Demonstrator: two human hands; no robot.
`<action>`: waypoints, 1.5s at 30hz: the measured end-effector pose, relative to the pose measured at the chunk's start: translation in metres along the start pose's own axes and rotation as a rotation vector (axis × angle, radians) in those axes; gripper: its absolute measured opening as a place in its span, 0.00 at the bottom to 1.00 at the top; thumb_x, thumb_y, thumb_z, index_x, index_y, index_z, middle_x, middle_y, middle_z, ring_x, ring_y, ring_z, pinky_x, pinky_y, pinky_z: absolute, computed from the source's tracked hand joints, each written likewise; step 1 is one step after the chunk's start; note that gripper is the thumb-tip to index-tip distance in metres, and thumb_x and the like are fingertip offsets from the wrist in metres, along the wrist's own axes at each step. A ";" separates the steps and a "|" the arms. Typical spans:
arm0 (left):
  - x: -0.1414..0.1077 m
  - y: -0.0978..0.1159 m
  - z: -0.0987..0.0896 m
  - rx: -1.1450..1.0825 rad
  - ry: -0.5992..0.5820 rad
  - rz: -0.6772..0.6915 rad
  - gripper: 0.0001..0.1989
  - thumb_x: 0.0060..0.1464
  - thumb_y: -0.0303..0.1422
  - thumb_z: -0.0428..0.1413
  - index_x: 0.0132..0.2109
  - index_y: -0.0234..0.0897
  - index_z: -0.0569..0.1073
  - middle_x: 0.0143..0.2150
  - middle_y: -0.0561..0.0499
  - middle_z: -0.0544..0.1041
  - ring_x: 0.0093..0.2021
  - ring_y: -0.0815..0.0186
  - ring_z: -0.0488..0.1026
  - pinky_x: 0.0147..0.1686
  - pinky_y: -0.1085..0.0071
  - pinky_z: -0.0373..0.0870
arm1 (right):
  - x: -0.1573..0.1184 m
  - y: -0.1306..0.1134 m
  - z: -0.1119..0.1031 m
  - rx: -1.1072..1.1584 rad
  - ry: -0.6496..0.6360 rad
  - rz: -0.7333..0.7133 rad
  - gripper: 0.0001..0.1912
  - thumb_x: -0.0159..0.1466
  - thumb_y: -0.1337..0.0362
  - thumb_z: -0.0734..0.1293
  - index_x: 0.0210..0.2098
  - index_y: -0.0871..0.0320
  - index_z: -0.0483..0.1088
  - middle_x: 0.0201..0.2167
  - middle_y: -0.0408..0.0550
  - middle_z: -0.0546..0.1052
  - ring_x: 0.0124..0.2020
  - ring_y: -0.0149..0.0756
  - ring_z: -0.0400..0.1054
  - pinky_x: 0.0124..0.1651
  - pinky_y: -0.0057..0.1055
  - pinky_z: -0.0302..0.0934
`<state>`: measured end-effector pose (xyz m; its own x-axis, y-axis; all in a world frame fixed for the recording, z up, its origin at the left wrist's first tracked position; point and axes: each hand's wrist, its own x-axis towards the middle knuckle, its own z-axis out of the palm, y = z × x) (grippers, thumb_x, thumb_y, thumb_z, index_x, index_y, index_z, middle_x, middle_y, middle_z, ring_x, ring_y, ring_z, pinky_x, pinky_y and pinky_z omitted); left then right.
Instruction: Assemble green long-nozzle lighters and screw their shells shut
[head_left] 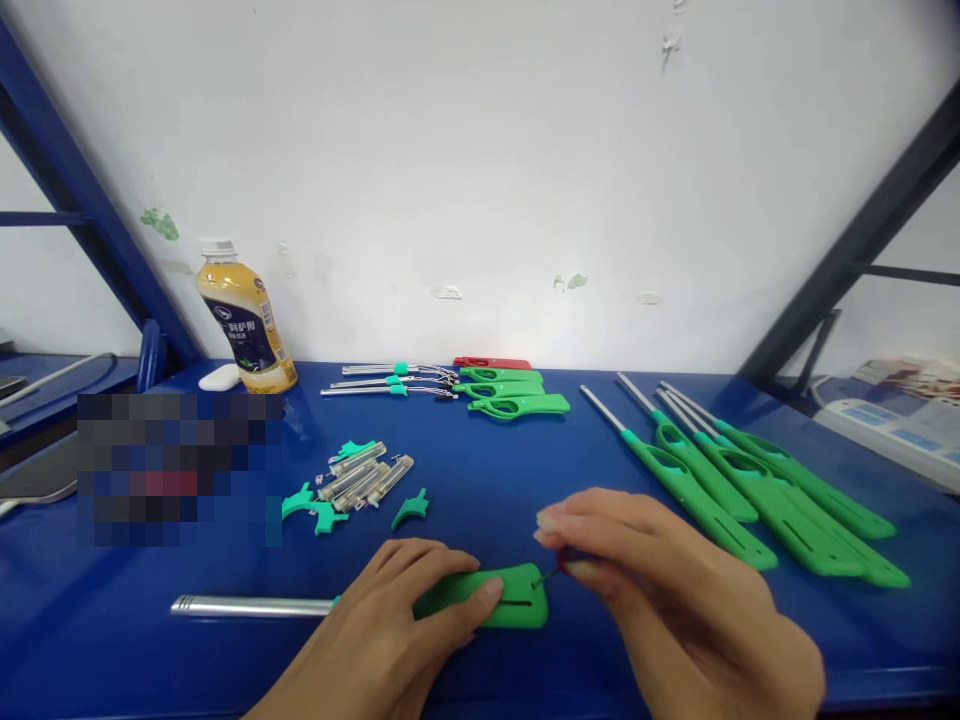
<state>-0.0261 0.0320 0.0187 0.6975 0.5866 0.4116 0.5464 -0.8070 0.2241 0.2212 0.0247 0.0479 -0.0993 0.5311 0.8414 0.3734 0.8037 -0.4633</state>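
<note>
Under my left hand (409, 610) lies a long-nosed lighter with a green handle (525, 608) and a silver metal tube (255, 607). My fingers and thumb grip that handle and press it to the table, tube pointing left. My right hand (667, 600) pinches a small screwdriver (552, 573), its red handle mostly hidden by the fingers. The thin shaft tilts down and meets the right end of the green handle, near a slot.
Assembled green lighters (690, 500) lie at right. Clear fuel tanks (364, 480) and teal triggers (411, 510) sit left of centre. Along the wall are metal tubes (367, 385), green handle halves (517, 405) and a red one (491, 363). A drink bottle (247, 330) stands at back left.
</note>
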 end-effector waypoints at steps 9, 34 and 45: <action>-0.002 -0.010 0.007 0.070 0.043 0.057 0.21 0.77 0.25 0.49 0.68 0.45 0.75 0.57 0.44 0.83 0.54 0.59 0.81 0.54 0.63 0.82 | 0.002 -0.002 0.001 -0.053 -0.033 0.104 0.26 0.76 0.74 0.65 0.65 0.42 0.77 0.50 0.43 0.86 0.43 0.33 0.83 0.45 0.26 0.78; -0.001 -0.003 0.000 0.072 0.017 0.043 0.22 0.75 0.23 0.48 0.68 0.43 0.75 0.59 0.44 0.83 0.57 0.57 0.81 0.57 0.60 0.82 | -0.002 0.001 -0.002 -0.010 0.013 0.062 0.25 0.73 0.78 0.67 0.62 0.47 0.79 0.47 0.43 0.85 0.43 0.33 0.80 0.41 0.28 0.76; 0.000 -0.004 0.001 0.071 0.013 0.033 0.23 0.75 0.23 0.49 0.69 0.44 0.75 0.60 0.44 0.82 0.56 0.57 0.81 0.57 0.61 0.82 | -0.004 0.004 0.000 0.030 -0.058 0.083 0.30 0.74 0.78 0.65 0.68 0.44 0.74 0.48 0.43 0.85 0.45 0.34 0.81 0.45 0.29 0.78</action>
<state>-0.0277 0.0352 0.0173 0.7098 0.5581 0.4297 0.5549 -0.8188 0.1470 0.2234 0.0257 0.0430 -0.1231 0.6100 0.7828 0.3550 0.7636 -0.5393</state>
